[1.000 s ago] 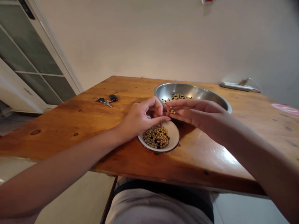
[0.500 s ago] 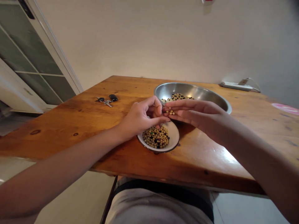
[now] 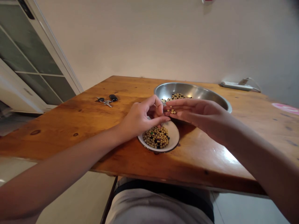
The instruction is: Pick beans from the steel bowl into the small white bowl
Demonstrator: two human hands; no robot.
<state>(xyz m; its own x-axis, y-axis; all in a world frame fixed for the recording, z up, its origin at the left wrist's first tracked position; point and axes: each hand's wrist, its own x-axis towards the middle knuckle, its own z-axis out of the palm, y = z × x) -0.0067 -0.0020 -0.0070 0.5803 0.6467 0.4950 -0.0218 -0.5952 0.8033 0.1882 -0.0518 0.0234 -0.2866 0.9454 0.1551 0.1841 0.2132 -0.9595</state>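
pale soybeans (image 3: 171, 111) sit in a small cluster on the curled fingers of the right hand (image 3: 198, 115), just above the rim of a white enamel dish (image 3: 174, 130). against a second ago the hands have hardly shifted, and the cluster looks much the same. the hands are close together over the dish, nearly meeting at the fingertips. the right hand is half closed, its fingers pointing across at the left hand (image 3: 142, 119), whose fingers are bent into a loose pinch. whether that pinch holds a bean is too small to tell. the forearms reach in from the lower left and lower right over the wooden worktop (image 3: 58, 137). the dish holds a heap of soybeans (image 3: 156, 137) mixed with a few black beans (image 3: 158, 147), and just behind it a steel bowl (image 3: 187, 88) holds a smaller pile of mixed beans (image 3: 177, 96). a set of keys (image 3: 106, 102) lies on the worktop to the left, and a power strip (image 3: 235, 86) lies near the wall.
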